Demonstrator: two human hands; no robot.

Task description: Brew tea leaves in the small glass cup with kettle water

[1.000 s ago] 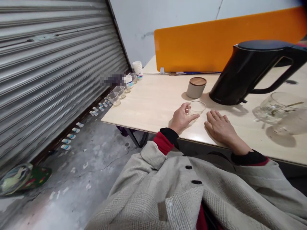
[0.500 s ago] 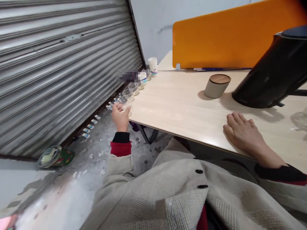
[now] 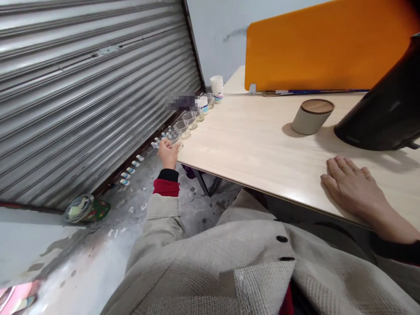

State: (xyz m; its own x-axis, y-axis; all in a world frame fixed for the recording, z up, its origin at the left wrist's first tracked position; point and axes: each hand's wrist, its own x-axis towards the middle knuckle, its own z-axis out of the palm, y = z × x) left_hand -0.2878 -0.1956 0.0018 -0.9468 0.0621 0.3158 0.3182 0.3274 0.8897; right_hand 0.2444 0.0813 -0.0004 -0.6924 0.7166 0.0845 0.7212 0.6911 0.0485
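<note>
At the table's left edge my left hand (image 3: 168,154) is closed around a clear glass cup (image 3: 173,138), thumb on its right side and fingers on the left. That cup is the nearest in a row of clear glasses (image 3: 182,130) running away along the edge. My right hand (image 3: 356,186) lies palm down on the light wood table (image 3: 249,144), fingers stretched out and holding nothing. Beyond it stand a grey canister with a wooden lid (image 3: 311,117) and a black kettle (image 3: 380,109), partly out of view on the right.
Stacked paper cups (image 3: 217,89) and another paper cup (image 3: 203,105) stand at the far left. An orange divider (image 3: 315,48) borders the table's back. A metal roller shutter (image 3: 98,87) rises on the left. On the floor are a bin (image 3: 87,208) and several small cups (image 3: 131,169).
My left hand has reached slightly forward and closed around the nearest glass cup. My right hand stays flat on the table. The view has shifted a little.
</note>
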